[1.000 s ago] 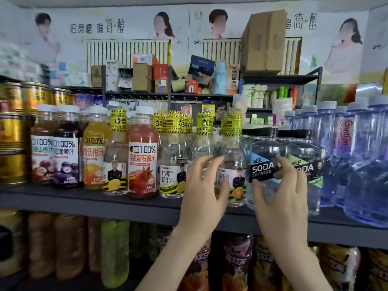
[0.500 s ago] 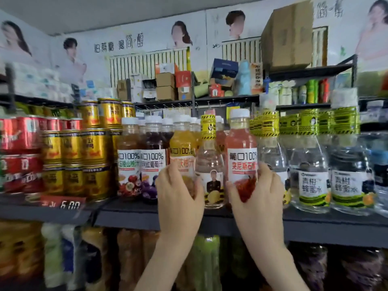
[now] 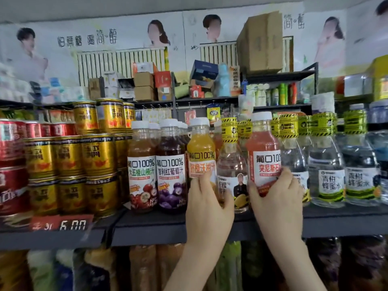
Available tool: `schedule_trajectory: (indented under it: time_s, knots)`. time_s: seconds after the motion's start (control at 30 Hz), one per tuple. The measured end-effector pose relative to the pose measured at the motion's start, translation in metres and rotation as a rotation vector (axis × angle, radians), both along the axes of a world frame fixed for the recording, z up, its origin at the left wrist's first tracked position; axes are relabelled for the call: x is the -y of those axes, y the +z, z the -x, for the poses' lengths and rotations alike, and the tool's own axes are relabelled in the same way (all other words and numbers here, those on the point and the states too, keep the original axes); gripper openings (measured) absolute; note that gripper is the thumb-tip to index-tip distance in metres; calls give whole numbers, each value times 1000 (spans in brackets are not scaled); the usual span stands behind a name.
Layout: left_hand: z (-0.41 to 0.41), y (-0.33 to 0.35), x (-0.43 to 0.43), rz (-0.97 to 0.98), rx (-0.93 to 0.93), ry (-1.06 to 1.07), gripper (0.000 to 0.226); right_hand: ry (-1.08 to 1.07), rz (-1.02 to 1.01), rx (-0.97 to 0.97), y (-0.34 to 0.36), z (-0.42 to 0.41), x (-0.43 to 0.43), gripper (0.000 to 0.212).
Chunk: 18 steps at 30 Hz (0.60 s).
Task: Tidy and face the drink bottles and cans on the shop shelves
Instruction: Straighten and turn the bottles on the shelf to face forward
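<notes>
A row of juice bottles stands on the dark shelf. My left hand wraps the lower part of the orange juice bottle. My right hand grips the pink-red juice bottle around its label. Between the two stands a clear lemon honey water bottle with a yellow striped neck band. Left of my hands are a brown hawthorn juice bottle and a dark grape juice bottle, labels facing out.
Gold cans and red cans are stacked at the left, above a price tag. Clear honey water bottles fill the shelf to the right. More bottles stand on the lower shelf. Boxes sit on a rack behind.
A second ago my hands were on the clear water and SODA bottles further right. They moved left along the shelf and now hold the orange and pink-red juice bottles.
</notes>
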<state>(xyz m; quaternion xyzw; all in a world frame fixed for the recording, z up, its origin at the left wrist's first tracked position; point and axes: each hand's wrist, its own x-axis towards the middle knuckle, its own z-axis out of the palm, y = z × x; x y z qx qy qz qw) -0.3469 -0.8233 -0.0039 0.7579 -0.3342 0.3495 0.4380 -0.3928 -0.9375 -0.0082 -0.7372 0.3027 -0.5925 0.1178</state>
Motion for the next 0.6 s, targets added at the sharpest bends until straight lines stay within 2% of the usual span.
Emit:
schedule_trajectory:
  time_s: [0.17,0.23,0.37,0.47,0.6]
  knots:
    - [11,6,22,-15,-39,-5,66,12,-2,-11,1,0,5,82]
    - [12,13,28,1,8,30,66,18,4,-39,-1,2,6,86]
    - [8,42,36,20,105,1,72,54,59,-5,5,16,12,74]
    - [3,63,43,-65,57,-37,85,162,111,-27,25,25,23,75]
    - [2,74,49,-117,0,30,83,205,142,-108,42,20,34,89]
